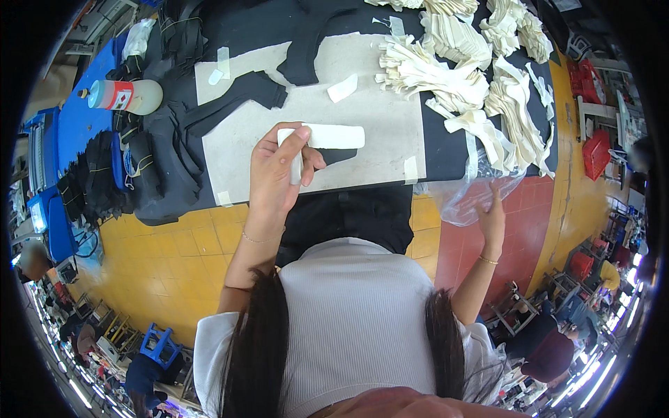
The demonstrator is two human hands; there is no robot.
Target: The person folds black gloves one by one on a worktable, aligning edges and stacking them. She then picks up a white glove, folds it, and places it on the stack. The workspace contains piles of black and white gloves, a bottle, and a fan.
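Observation:
My left hand (pixel 277 166) pinches a white strip with rounded corners (pixel 338 136) between thumb and fingers, above the pale board (pixel 380 164) taped to the table. A second white length shows below the thumb; whether it belongs to the same strip I cannot tell. Just under the strip a black fabric piece (pixel 338 155) is partly visible. My right hand (pixel 492 217) is at the table's front edge with its fingers apart, beside a clear plastic bag (pixel 456 202) that hangs over the edge. Whether the fingertips touch the bag is unclear.
Bundles of cream fabric pieces (pixel 453 83) cover the right of the table. Black cut pieces (pixel 237 97) lie at left and on the board, near a small white piece (pixel 343 88). A bottle with a red label (pixel 143 96) lies at left, by tied black bundles (pixel 143 160).

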